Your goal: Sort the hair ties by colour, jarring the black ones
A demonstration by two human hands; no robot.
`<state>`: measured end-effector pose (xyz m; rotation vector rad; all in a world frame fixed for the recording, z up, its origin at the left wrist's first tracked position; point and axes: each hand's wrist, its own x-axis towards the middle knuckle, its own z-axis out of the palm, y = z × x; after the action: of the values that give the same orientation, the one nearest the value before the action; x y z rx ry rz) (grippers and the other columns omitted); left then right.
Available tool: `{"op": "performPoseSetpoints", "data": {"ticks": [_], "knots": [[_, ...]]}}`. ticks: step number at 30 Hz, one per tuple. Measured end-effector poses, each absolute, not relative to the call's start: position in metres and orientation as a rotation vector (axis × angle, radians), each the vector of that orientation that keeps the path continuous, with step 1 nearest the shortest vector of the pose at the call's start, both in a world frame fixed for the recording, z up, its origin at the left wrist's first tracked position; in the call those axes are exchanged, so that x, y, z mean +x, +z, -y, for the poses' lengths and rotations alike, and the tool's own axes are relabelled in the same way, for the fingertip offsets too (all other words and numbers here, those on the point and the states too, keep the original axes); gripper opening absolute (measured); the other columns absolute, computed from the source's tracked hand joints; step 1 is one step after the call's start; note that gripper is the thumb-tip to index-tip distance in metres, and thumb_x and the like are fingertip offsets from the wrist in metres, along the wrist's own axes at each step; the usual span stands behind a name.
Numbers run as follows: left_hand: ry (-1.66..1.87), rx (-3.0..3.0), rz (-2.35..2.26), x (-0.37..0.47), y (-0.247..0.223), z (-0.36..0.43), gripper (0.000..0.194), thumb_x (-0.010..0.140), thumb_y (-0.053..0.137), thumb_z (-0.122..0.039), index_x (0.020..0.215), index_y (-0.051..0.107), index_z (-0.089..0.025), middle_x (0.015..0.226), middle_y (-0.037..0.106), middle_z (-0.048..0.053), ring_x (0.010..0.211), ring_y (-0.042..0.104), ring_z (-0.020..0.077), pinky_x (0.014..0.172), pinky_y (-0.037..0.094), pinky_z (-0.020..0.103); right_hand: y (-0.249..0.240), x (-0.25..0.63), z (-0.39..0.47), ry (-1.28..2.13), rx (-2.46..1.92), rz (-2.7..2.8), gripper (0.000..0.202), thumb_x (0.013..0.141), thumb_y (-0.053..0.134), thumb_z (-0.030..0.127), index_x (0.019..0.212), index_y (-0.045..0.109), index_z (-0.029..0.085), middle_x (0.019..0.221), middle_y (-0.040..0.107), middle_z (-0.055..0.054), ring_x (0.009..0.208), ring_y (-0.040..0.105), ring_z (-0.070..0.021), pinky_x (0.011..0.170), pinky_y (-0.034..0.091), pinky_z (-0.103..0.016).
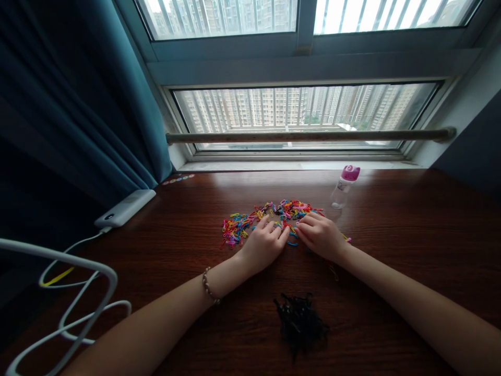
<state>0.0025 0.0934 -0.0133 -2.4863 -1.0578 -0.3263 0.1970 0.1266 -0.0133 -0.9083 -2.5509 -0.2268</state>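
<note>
A loose heap of small colourful elastic bands (pixel 236 230), in red, yellow, blue, pink and other colours, spreads across the dark wooden surface. My left hand (pixel 266 243) rests palm down on the heap's near edge, its fingers stretched out and slightly apart. Just to the right, my right hand (pixel 321 235) touches the heap with spread fingers, the thumb side towards my left hand. Fingertips of both hands partly cover the bands beneath. Nearer to me lies a separate pile of black bands (pixel 300 325), touched by neither hand.
Behind my right hand stands a clear bottle (pixel 341 193) with a pink cap. On the left, a white power strip (pixel 127 208) lies by the blue curtain (pixel 129 104), and a looped white cable (pixel 111 279) runs near my left forearm. A rail (pixel 313 137) crosses the window.
</note>
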Motion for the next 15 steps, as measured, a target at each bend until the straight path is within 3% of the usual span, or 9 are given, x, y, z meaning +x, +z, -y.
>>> {"op": "performPoseSetpoints", "data": {"ticks": [3, 10, 15], "knots": [[-0.517, -2.496, 1.173, -0.010, -0.010, -0.106, 0.023, 0.087, 0.041, -0.024, 0.097, 0.060, -0.016, 0.072, 0.064, 0.004, 0.079, 0.058, 0.0177, 0.097, 0.030, 0.043, -0.016, 0.198, -0.129, -0.169, -0.881, 2.600, 0.022, 0.090, 0.041, 0.021, 0.082, 0.061, 0.016, 0.074, 0.058, -0.005, 0.076, 0.051, -0.0175, 0.070, 0.040, -0.027], [-1.010, -2.361, 1.664, -0.054, -0.026, -0.156, 0.016, 0.081, 0.048, -0.021, 0.083, 0.064, -0.018, 0.094, 0.064, 0.006, 0.095, 0.055, 0.0198, 0.086, 0.041, 0.035, -0.015, 0.190, -0.144, 0.162, -0.943, 2.398, 0.012, 0.079, 0.057, 0.017, 0.075, 0.068, 0.020, 0.089, 0.059, -0.006, 0.080, 0.055, -0.0168, 0.073, 0.045, -0.028], [-0.974, -2.517, 1.844, -0.056, -0.036, -0.163, 0.031, 0.079, 0.040, -0.010, 0.092, 0.064, -0.023, 0.105, 0.065, 0.001, 0.114, 0.047, 0.0233, 0.100, 0.025, 0.051, -0.017, 0.167, -0.163, 0.147, -0.862, 2.401, 0.020, 0.082, 0.052, 0.016, 0.095, 0.066, 0.021, 0.102, 0.062, -0.006, 0.098, 0.052, -0.0212, 0.087, 0.043, -0.037]]}}
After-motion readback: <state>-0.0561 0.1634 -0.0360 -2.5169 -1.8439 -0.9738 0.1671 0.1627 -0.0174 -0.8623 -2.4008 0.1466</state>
